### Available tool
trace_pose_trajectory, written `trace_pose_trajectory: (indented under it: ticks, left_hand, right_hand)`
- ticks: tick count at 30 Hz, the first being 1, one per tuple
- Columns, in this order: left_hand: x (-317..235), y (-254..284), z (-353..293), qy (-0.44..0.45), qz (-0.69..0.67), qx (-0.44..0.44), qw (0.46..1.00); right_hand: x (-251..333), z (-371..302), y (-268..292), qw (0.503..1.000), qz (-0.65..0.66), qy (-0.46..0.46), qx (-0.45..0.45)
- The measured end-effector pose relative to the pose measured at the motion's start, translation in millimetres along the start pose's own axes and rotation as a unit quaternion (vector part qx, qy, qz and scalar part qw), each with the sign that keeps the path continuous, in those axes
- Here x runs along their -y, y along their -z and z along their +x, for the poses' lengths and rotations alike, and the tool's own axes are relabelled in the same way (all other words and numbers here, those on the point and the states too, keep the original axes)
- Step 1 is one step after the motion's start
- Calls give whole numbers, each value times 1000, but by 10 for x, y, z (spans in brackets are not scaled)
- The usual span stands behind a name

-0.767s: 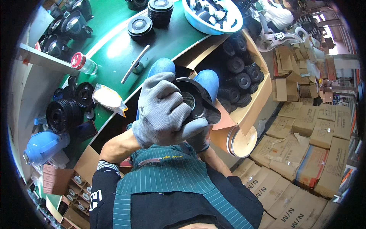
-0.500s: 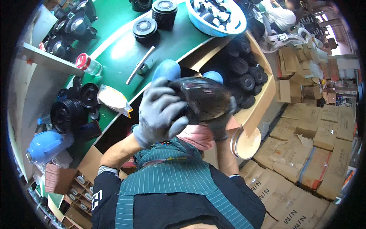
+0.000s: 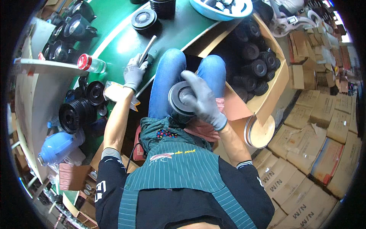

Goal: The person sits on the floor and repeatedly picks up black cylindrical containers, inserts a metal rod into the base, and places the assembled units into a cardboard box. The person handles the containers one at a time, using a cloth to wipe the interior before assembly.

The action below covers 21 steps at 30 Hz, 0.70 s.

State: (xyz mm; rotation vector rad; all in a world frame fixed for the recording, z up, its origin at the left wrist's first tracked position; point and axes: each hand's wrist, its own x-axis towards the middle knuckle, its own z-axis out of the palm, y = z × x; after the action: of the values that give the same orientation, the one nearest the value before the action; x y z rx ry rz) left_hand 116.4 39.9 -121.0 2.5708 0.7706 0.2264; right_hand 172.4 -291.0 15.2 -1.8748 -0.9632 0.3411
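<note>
A black round container with a ridged lid (image 3: 179, 100) stands in my lap, lid up, between my thighs. My right hand (image 3: 204, 98), in a grey glove, lies over the right side of that lid, fingers bent across it and somewhat blurred. Reaching to the green table, my gloved left hand (image 3: 134, 73) closes on a tool with a pale bar handle (image 3: 148, 49). The tool's lower part is partly hidden by the fingers. Beside my left wrist lies a clear plastic packet (image 3: 116, 92) with whitish contents.
A jar with a red lid (image 3: 87, 63) and stacked black lids (image 3: 143, 19) are on the green table (image 3: 118, 42). A blue basin (image 3: 225, 14) sits at the far edge. To the right, an open carton (image 3: 276, 86) holds several black lidded pieces. Sealed cartons (image 3: 301, 141) cover the floor at right.
The dark glossy container has come down from both raised hands into my lap, lid now upward. My left hand has let go of it and moved to the bar-handled tool.
</note>
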Motion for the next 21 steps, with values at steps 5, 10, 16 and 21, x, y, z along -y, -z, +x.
trace_pose_trajectory:
  ticks: [5, 10, 16, 21]
  left_hand:
    - [-755, 868, -198, -70, -291, 127, 946]
    - [-1648, 1551, -543, -153, -322, 381, 853]
    - [-1730, 1558, -865, -268, -54, 244, 931]
    - [-2252, 1398, -1333, -254, 115, 141, 950]
  right_hand:
    - [-129, -86, -173, 910, 372, -84, -162]
    - [-10, 106, 49, 775, 564, -139, -248]
    - [-510, 289, 97, 754, 643, -110, -75]
    - [-893, 711, -192, 587, 806, -28, 73]
